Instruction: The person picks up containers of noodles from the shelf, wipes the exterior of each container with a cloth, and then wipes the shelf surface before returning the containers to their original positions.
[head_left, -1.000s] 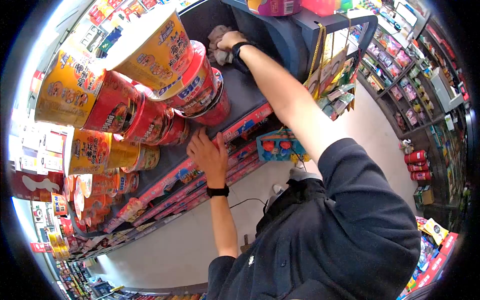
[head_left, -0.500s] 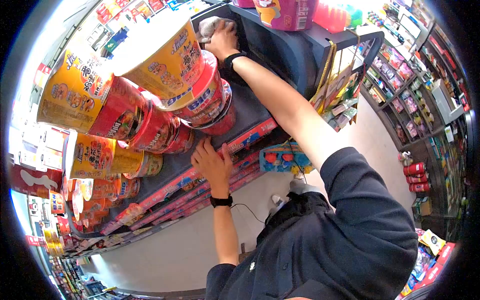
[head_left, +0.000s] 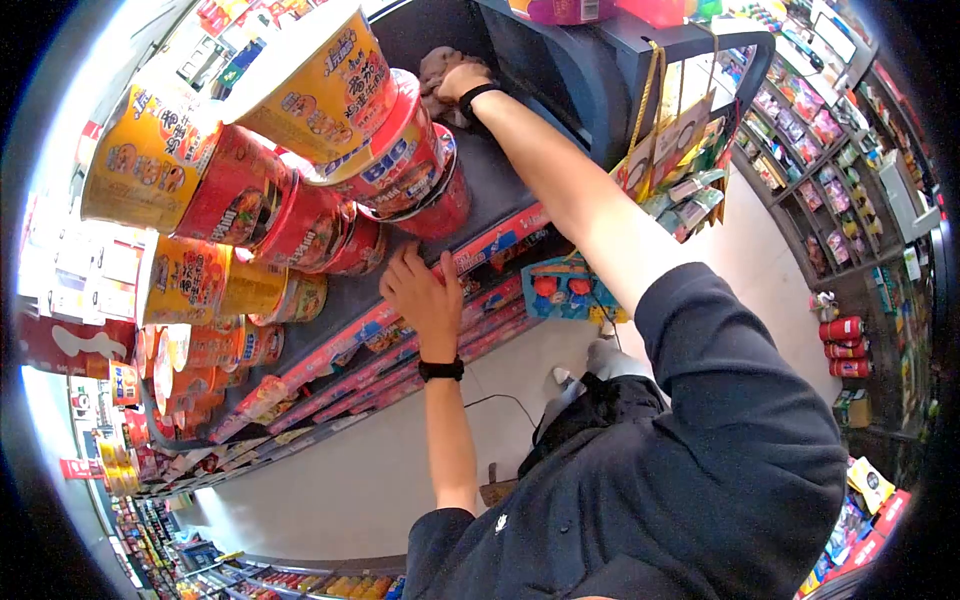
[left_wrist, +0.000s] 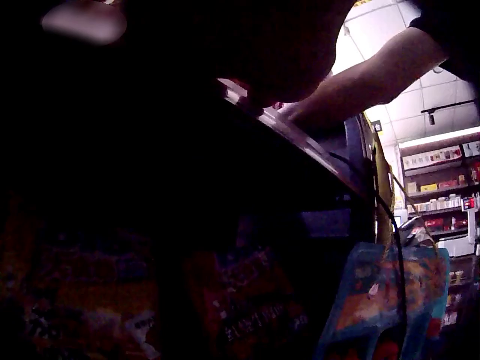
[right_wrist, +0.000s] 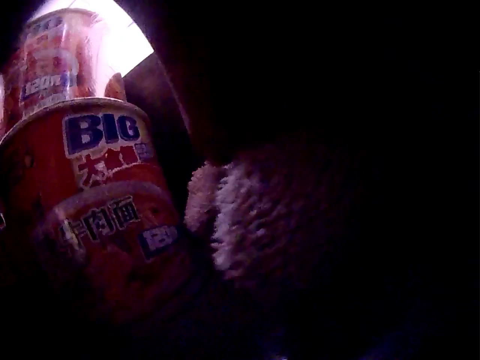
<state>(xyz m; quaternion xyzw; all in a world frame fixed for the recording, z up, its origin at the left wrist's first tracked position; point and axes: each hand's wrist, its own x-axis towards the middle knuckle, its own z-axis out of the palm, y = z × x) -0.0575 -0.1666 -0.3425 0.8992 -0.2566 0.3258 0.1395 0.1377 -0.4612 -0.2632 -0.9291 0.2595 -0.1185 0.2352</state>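
A bunched greyish-brown cloth (head_left: 436, 78) lies against the dark shelf near its back corner, gripped by the right hand (head_left: 467, 82). In the right wrist view the cloth (right_wrist: 255, 217) shows its rough texture beside a red noodle cup (right_wrist: 97, 165). The left hand (head_left: 425, 300) rests on the front edge of the shelf (head_left: 490, 190), fingers relaxed and spread, holding nothing. Stacked red and yellow noodle cups (head_left: 400, 150) stand just left of both hands. The left wrist view is mostly dark.
More noodle cups (head_left: 185, 290) fill the shelf's left part. A purple tub (head_left: 565, 10) sits on a raised ledge at the top. Hanging cards (head_left: 675, 140) and a blue bag (head_left: 565, 288) are on the right end. Shelves of goods line the far right.
The right hand and cloth moved up and left toward the back wall, then back down and right. The left hand has stayed at the shelf edge.
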